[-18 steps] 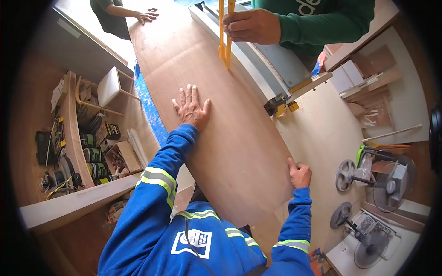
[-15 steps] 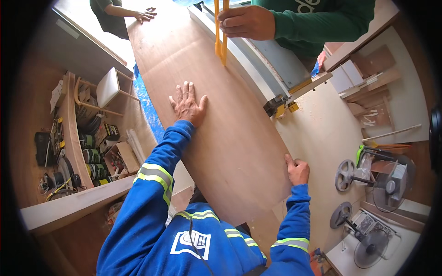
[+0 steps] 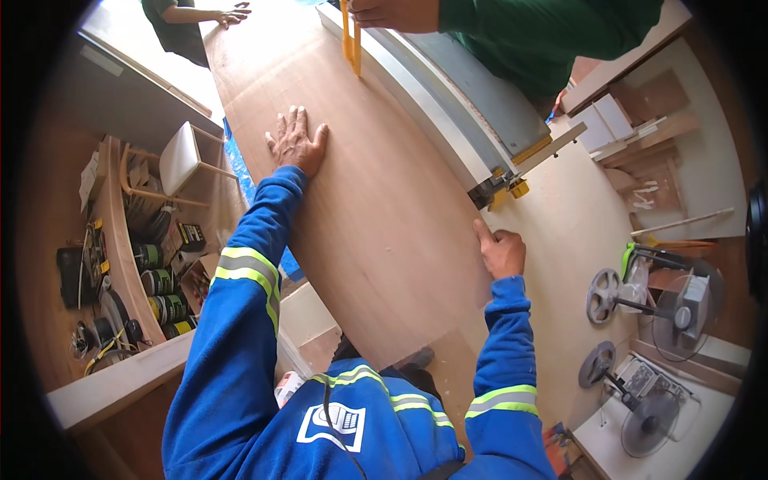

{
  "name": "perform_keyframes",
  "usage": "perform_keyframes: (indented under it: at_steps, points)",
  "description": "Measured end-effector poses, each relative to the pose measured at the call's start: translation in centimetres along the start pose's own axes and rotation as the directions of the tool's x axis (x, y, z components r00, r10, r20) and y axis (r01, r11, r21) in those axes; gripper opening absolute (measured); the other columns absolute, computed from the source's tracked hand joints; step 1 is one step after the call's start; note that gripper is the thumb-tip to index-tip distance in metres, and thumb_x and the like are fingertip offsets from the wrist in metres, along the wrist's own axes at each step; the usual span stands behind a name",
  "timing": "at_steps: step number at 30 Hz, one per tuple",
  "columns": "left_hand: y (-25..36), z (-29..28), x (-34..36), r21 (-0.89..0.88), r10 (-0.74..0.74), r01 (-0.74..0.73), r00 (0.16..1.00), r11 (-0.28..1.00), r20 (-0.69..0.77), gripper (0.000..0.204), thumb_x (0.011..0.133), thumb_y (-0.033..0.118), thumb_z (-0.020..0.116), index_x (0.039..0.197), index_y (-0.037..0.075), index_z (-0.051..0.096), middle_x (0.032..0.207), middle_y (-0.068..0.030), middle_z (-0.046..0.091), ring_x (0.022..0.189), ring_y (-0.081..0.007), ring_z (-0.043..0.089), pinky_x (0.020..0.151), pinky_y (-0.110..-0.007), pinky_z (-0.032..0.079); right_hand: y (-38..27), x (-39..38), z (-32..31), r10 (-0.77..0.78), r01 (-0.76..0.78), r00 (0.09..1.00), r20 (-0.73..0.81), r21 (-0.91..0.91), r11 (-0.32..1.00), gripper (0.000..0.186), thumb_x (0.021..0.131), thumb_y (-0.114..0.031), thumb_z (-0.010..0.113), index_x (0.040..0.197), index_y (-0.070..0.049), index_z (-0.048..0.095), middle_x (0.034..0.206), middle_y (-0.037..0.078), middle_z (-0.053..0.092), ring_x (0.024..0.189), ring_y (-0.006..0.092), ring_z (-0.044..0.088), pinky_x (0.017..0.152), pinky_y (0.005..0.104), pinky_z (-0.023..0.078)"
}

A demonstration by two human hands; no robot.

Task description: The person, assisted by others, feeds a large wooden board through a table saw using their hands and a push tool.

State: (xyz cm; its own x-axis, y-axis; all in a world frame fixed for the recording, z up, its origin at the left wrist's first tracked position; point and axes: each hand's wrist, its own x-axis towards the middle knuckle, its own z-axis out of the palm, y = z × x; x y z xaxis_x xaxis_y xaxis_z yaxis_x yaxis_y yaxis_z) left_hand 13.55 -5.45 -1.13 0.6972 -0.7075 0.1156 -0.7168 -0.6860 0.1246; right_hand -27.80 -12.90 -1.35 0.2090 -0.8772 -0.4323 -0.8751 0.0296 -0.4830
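Observation:
A long reddish-brown plywood sheet [image 3: 376,216] stretches away from my body, lying flat along a pale metal rail [image 3: 432,116] of a saw table. My left hand [image 3: 296,146] presses flat on its upper face near the left edge, fingers spread. At the right edge, my right hand [image 3: 502,252] has its fingers curled in and its thumb along the edge, gripping the sheet. A co-worker in a green sleeve [image 3: 528,32] holds a yellow plastic push stick [image 3: 350,48], its lower end on the sheet beside the rail. Another person's hand [image 3: 232,16] rests at the far left corner.
A yellow-and-black rail clamp [image 3: 500,190] sits near my right hand. On the left are a white-seated chair [image 3: 180,158] and a wooden shelf [image 3: 132,232] with cans and tools. To the right stand fans [image 3: 680,316] and stacked board offcuts [image 3: 608,124].
The sheet has slid forward along the rail, away from me. Both my hands have travelled forward with it, and the push stick and far person's hand have shifted up and left in view.

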Motion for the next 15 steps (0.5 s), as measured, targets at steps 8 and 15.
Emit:
perform_keyframes:
  at_steps: [8, 15]
  points:
    - [-1.3, 0.5, 3.2, 0.045, -0.020, 0.019, 1.000, 0.999, 0.021, 0.072, 0.095, 0.056, 0.038, 0.151, 0.012, 0.031, 0.159, -0.0057, 0.024, 0.148, -0.0272, 0.016, 0.118, -0.053, 0.008, -1.0, -3.1, 0.5, -0.354, 0.394, 0.638, -0.684, -0.105, 0.913, 0.055, 0.077, -0.046, 0.078, 0.087, 0.006, 0.065, 0.077, 0.018, 0.065, 0.062, 0.0317, 0.058, 0.063, 0.0428, 0.048]
    - [-2.2, 1.8, 2.2, 0.029, -0.104, 0.105, 0.994, 0.994, -0.029, 0.067, 0.097, 0.053, 0.035, 0.151, 0.013, 0.032, 0.159, -0.0072, 0.024, 0.148, -0.0305, 0.017, 0.118, -0.055, 0.009, 1.7, -15.0, 5.7, 0.156, -0.306, 0.952, 0.263, 0.824, 0.477, 0.047, 0.091, -0.038, 0.067, 0.099, 0.008, 0.058, 0.068, 0.005, 0.060, 0.063, 0.0162, 0.057, 0.059, 0.0294, 0.047]
